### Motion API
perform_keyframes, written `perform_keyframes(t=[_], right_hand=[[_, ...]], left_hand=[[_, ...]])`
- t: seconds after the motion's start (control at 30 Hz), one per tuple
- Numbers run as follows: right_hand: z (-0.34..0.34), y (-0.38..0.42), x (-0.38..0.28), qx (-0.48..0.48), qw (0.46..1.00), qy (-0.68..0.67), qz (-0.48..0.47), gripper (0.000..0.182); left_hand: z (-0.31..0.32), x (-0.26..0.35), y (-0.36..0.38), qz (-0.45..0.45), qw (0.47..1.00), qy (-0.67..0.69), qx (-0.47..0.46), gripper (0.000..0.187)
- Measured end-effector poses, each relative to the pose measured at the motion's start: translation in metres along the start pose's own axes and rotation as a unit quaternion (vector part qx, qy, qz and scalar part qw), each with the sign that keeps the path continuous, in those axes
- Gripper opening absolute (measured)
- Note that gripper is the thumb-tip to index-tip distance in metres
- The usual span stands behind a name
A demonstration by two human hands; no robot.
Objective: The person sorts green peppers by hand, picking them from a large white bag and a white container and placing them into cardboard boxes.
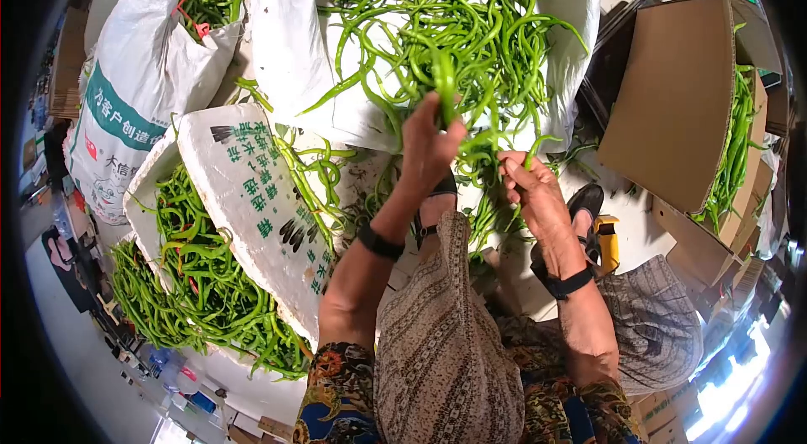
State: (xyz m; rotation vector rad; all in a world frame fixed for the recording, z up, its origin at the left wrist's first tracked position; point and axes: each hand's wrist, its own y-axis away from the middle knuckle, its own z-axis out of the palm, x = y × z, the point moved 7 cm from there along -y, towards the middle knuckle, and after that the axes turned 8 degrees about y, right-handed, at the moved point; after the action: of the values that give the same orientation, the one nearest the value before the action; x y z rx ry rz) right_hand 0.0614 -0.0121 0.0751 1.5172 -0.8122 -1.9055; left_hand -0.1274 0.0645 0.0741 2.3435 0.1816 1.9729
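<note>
Long green chili peppers (471, 15) lie in a loose heap on a white sheet (357, 112) in front of me. At the near edge of that heap, my left hand (430, 145) is closed around a few green chili peppers (443, 74), which are slightly blurred. My right hand (535, 196), a little lower and to the right, pinches a single green chili pepper (535, 150) between thumb and fingers. More peppers hang down and lie on the floor between my feet, below both hands.
A white foam box (252, 192) heaped with peppers stands at the left, its printed side facing me. Behind it is a full white woven sack (139, 91). An open cardboard box (664, 82) holding peppers is at the right. A yellow object (607, 244) lies beside my foot.
</note>
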Motion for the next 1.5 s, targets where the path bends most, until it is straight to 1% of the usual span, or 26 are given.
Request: perform_keyframes(t=[0.03, 0.07, 0.13, 0.17, 0.27, 0.3, 0.4, 0.43, 0.53, 0.57, 0.67, 0.7, 0.8, 0.83, 0.93, 0.97, 1.07, 1.1, 1.2, 1.27, 1.3, 1.33, 1.4, 1.43, 1.47, 1.5], right_hand=[[-0.004, 0.001, -0.002, -0.003, 1.000, 0.003, -0.013, 0.019], [-0.006, 0.002, -0.004, 0.006, 1.000, -0.001, -0.010, 0.019], [-0.014, 0.006, -0.008, 0.030, 1.000, -0.009, -0.006, 0.018], [-0.023, 0.006, -0.004, 0.045, 0.999, -0.002, -0.006, 0.016], [-0.047, 0.003, 0.012, 0.060, 0.998, -0.030, -0.009, 0.014], [-0.049, 0.002, 0.015, 0.061, 0.998, -0.030, -0.003, 0.016], [-0.053, 0.004, 0.028, 0.097, 0.991, -0.065, 0.060, 0.024], [-0.045, 0.005, 0.022, 0.074, 0.993, -0.058, 0.077, 0.032], [-0.029, -0.007, 0.019, 0.031, 0.994, -0.061, 0.081, 0.028], [-0.026, -0.010, 0.019, 0.043, 0.995, -0.054, 0.076, 0.021], [-0.033, -0.025, 0.025, 0.035, 0.998, -0.030, 0.039, 0.014], [-0.032, -0.021, 0.021, 0.049, 0.997, -0.047, 0.042, 0.010], [-0.040, -0.010, 0.011, 0.023, 0.999, -0.033, 0.019, 0.010], [-0.044, -0.007, 0.012, 0.039, 0.998, -0.015, 0.046, 0.009], [-0.058, -0.002, 0.016, 0.087, 0.996, -0.013, 0.028, 0.007], [-0.064, -0.001, 0.020, 0.070, 0.997, -0.015, 0.000, 0.007], [-0.057, 0.007, 0.013, 0.049, 0.995, 0.064, -0.055, 0.010], [-0.049, 0.010, 0.011, 0.043, 0.994, 0.080, -0.060, 0.012], [-0.036, 0.010, 0.021, 0.022, 0.978, 0.199, -0.050, 0.014], [-0.032, 0.013, 0.021, 0.005, 0.966, 0.250, -0.061, 0.016], [-0.032, 0.015, 0.019, -0.004, 0.972, 0.227, -0.067, 0.017], [-0.032, 0.017, 0.017, -0.012, 0.976, 0.203, -0.074, 0.018], [-0.048, 0.021, 0.019, 0.000, 0.999, 0.038, -0.021, 0.021], [-0.056, 0.019, 0.019, -0.008, 0.996, -0.087, -0.014, 0.026], [-0.065, 0.021, 0.023, 0.011, 0.980, -0.195, 0.023, 0.028], [-0.067, 0.021, 0.021, 0.007, 0.975, -0.219, 0.029, 0.031]], left_hand=[[0.007, 0.012, 0.007, 0.008, 0.998, 0.057, -0.034, 0.030], [0.013, 0.005, 0.009, -0.047, 0.988, 0.139, -0.056, 0.029], [0.029, -0.002, 0.014, -0.156, 0.935, 0.301, -0.102, 0.026], [0.032, -0.005, 0.020, -0.204, 0.923, 0.316, -0.081, 0.022], [0.044, -0.018, 0.026, -0.235, 0.843, 0.475, -0.087, 0.021], [0.046, -0.017, 0.023, -0.223, 0.825, 0.512, -0.087, 0.020], [0.045, -0.012, 0.024, -0.207, 0.840, 0.493, -0.086, 0.020], [0.049, -0.013, 0.027, -0.222, 0.842, 0.482, -0.093, 0.021], [0.064, -0.016, 0.035, -0.250, 0.809, 0.520, -0.108, 0.023], [0.065, -0.018, 0.036, -0.254, 0.810, 0.514, -0.119, 0.029], [0.062, -0.025, 0.037, -0.221, 0.827, 0.503, -0.119, 0.038], [0.058, -0.031, 0.038, -0.238, 0.839, 0.479, -0.098, 0.042], [0.045, -0.038, 0.046, -0.282, 0.837, 0.467, -0.034, 0.039], [0.041, -0.036, 0.049, -0.294, 0.843, 0.450, -0.011, 0.035], [0.021, -0.042, 0.049, -0.230, 0.920, 0.315, 0.034, 0.032], [0.009, -0.036, 0.049, -0.171, 0.970, 0.163, 0.061, 0.030], [0.016, -0.018, 0.043, -0.138, 0.962, 0.225, 0.077, 0.022], [0.029, -0.013, 0.041, -0.215, 0.950, 0.226, 0.027, 0.025], [0.068, -0.007, 0.032, -0.241, 0.916, 0.310, -0.081, 0.030], [0.094, -0.030, 0.034, -0.254, 0.877, 0.369, -0.175, 0.034], [0.101, -0.028, 0.035, -0.259, 0.853, 0.396, -0.219, 0.036], [0.100, -0.029, 0.036, -0.267, 0.843, 0.414, -0.213, 0.037], [0.094, -0.024, 0.040, -0.286, 0.822, 0.450, -0.200, 0.039], [0.086, -0.011, 0.040, -0.305, 0.811, 0.473, -0.157, 0.037], [0.083, -0.012, 0.042, -0.309, 0.809, 0.473, -0.163, 0.037], [0.081, -0.014, 0.045, -0.312, 0.806, 0.473, -0.170, 0.038]])
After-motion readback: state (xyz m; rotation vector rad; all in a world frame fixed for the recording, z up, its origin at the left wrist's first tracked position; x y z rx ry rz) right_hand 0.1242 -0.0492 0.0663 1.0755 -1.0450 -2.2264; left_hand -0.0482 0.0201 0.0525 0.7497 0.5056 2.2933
